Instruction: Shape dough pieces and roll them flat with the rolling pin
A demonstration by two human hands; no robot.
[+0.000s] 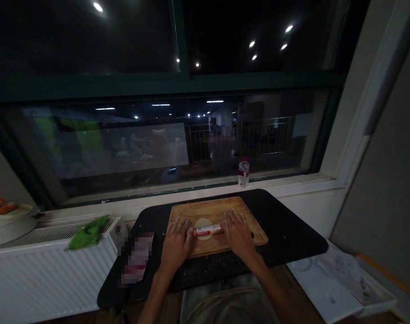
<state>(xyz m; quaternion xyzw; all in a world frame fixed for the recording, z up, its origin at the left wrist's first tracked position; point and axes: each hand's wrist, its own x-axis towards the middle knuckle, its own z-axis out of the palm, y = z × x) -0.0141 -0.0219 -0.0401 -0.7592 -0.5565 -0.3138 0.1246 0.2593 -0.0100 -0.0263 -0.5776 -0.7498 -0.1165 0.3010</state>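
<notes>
Black table (289, 234), dark window (221, 36). Dough disc (203, 222) on wooden cutting board (221, 205), under red-labelled rolling pin (208, 230); left hand (179, 234), right hand (237, 229) flattened over its ends (fingers extended). Rolling-out step, likely; next stroke wants even pressure.

The left hand (178, 236) and right hand (238, 230) hide the ends of a rolling pin (208, 230), its label print too small for us to read; the pin covers a band of the dough disc (202, 222). We find a flat object (139, 258) pixelated at left and a white bowl (11, 226) cut by the frame's edge.
</notes>
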